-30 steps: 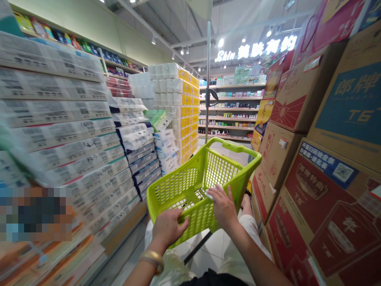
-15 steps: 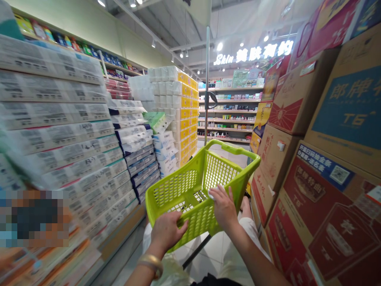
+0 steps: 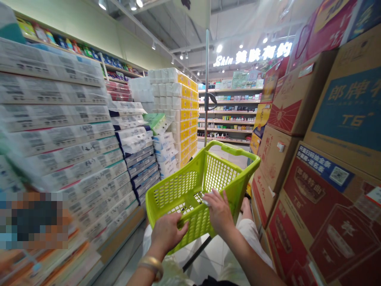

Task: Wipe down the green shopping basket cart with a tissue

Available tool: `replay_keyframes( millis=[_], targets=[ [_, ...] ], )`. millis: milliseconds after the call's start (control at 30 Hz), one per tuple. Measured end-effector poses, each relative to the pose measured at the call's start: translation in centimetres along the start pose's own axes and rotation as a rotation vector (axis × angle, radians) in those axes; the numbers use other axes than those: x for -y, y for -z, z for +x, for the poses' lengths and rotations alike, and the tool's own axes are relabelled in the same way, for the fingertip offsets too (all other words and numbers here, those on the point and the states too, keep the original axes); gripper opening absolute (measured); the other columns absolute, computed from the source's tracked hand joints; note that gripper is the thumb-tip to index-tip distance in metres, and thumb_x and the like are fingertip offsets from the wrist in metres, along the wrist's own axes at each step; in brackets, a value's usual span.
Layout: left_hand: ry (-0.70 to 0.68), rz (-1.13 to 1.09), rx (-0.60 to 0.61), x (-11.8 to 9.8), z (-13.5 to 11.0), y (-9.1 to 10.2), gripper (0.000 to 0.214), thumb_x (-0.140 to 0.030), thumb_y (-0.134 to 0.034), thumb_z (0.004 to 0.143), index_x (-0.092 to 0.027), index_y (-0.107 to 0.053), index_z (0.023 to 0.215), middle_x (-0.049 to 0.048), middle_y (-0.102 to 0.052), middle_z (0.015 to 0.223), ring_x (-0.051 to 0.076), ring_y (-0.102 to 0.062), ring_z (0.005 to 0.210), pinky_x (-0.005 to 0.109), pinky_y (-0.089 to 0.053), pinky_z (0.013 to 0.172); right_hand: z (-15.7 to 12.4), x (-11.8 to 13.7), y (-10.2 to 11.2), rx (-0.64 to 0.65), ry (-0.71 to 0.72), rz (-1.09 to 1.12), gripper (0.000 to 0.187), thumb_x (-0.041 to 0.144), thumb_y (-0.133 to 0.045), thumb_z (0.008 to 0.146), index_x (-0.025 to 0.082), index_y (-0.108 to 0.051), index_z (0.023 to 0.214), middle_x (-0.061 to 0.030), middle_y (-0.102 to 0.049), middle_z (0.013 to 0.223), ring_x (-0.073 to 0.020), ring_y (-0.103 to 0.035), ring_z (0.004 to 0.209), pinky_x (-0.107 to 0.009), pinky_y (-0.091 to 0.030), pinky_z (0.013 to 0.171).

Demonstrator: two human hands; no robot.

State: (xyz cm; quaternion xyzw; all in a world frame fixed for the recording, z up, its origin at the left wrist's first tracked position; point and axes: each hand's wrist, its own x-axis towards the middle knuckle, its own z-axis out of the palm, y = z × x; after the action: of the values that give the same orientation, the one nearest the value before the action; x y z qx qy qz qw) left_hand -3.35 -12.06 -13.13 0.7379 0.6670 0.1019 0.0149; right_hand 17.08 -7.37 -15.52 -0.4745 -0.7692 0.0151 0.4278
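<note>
A lime-green plastic shopping basket (image 3: 184,186) is held out in front of me, tilted, its far handle pointing down the aisle. My left hand (image 3: 166,234) is closed on the basket's near rim, a gold bangle on the wrist. My right hand (image 3: 218,212) rests on the near right rim, fingers curled over a small white thing (image 3: 206,201) that I cannot make out, at the rim's inner side. The basket's mesh floor shows through with nothing else seen in it.
Stacked packs of tissue paper (image 3: 68,131) fill the left side. Large red and brown cartons (image 3: 324,159) are piled high on the right. A narrow aisle runs ahead to a yellow-and-white paper roll stack (image 3: 178,111), a metal pole (image 3: 206,87) and far shelves (image 3: 232,119).
My right hand has slid slightly left and down along the rim with the white thing. The basket and the view shifted a little; my left hand keeps its grip.
</note>
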Motion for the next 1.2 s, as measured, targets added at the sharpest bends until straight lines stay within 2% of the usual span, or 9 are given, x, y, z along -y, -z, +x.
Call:
replay_keyframes(
  millis=[67,133,333,467,533,733,933,1133,1200],
  targets=[
    [-0.006,-0.009,0.000,0.0,0.0,0.0,0.028,-0.045,-0.048,0.088,-0.024,-0.066,0.084,0.0031,-0.073,0.091,0.021,-0.066,0.089,0.030,-0.040,0.073,-0.4,0.7,-0.6,0.077,0.105,0.039,0.049,0.000,-0.043,0.083,0.030,-0.067,0.113,0.0004,-0.070,0.120,-0.0199,-0.051,0.131,-0.049,-0.012,0.120],
    [-0.011,-0.012,0.000,0.1,0.0,0.0,0.027,-0.045,-0.049,0.088,-0.024,-0.065,0.084,0.0030,-0.073,0.091,0.021,-0.066,0.089,0.030,-0.040,0.073,-0.5,0.6,-0.6,0.075,0.122,0.035,0.050,-0.001,-0.043,0.083,0.030,-0.067,0.114,0.0003,-0.070,0.120,-0.0193,-0.051,0.130,-0.049,-0.011,0.120],
    [-0.004,0.010,0.003,0.0,0.0,0.0,0.029,-0.046,-0.047,0.088,-0.024,-0.065,0.084,0.0030,-0.073,0.092,0.022,-0.066,0.089,0.030,-0.041,0.073,0.4,-0.8,0.7,-0.067,-0.079,-0.068,0.043,0.001,-0.042,0.086,0.027,-0.069,0.108,-0.0015,-0.070,0.120,-0.0247,-0.050,0.131,-0.055,-0.010,0.119],
    [0.000,0.005,0.011,0.0,0.0,0.1,0.027,-0.044,-0.048,0.088,-0.024,-0.066,0.087,0.0029,-0.074,0.094,0.021,-0.066,0.091,0.030,-0.041,0.074,-0.6,0.9,-0.6,0.086,0.128,0.004,0.049,-0.002,-0.045,0.082,0.029,-0.067,0.113,0.0002,-0.070,0.120,-0.0188,-0.051,0.131,-0.048,-0.010,0.121],
    [-0.008,-0.009,0.013,0.1,0.0,0.1,0.027,-0.044,-0.048,0.088,-0.024,-0.066,0.087,0.0029,-0.074,0.095,0.021,-0.066,0.091,0.029,-0.041,0.074,-0.8,1.0,-0.8,0.102,0.166,0.021,0.051,-0.003,-0.045,0.081,0.030,-0.067,0.114,0.0001,-0.070,0.121,-0.0170,-0.051,0.131,-0.046,-0.009,0.121],
    [-0.001,-0.010,0.001,0.2,0.1,-0.1,0.029,-0.046,-0.047,0.089,-0.023,-0.065,0.085,0.0036,-0.073,0.093,0.021,-0.066,0.090,0.030,-0.040,0.074,0.4,-0.3,0.8,-0.036,-0.068,-0.046,0.045,0.001,-0.042,0.086,0.027,-0.070,0.110,-0.0028,-0.070,0.120,-0.0231,-0.051,0.131,-0.055,-0.011,0.119],
    [-0.006,-0.018,0.021,0.1,0.2,0.0,0.024,-0.042,-0.050,0.087,-0.023,-0.065,0.085,0.0033,-0.073,0.092,0.020,-0.066,0.089,0.029,-0.040,0.073,0.0,1.5,-0.5,0.150,0.136,0.068,0.051,-0.002,-0.044,0.083,0.032,-0.068,0.112,0.0005,-0.072,0.117,-0.0187,-0.054,0.128,-0.051,-0.010,0.121],
    [0.001,-0.011,0.016,0.3,0.2,-0.1,0.027,-0.045,-0.048,0.088,-0.023,-0.064,0.085,0.0032,-0.073,0.093,0.021,-0.066,0.090,0.030,-0.041,0.075,1.0,-1.1,1.3,-0.047,-0.096,-0.063,0.043,0.003,-0.042,0.087,0.027,-0.070,0.109,-0.0018,-0.070,0.121,-0.0246,-0.050,0.132,-0.056,-0.006,0.119],
    [0.002,-0.015,0.015,0.3,0.3,-0.1,0.027,-0.045,-0.048,0.088,-0.023,-0.065,0.085,0.0032,-0.073,0.093,0.021,-0.066,0.091,0.030,-0.041,0.075,0.9,-0.7,0.9,-0.036,-0.082,-0.063,0.044,0.001,-0.043,0.085,0.027,-0.070,0.108,-0.0017,-0.070,0.119,-0.0248,-0.050,0.131,-0.056,-0.008,0.119]
  ],
)
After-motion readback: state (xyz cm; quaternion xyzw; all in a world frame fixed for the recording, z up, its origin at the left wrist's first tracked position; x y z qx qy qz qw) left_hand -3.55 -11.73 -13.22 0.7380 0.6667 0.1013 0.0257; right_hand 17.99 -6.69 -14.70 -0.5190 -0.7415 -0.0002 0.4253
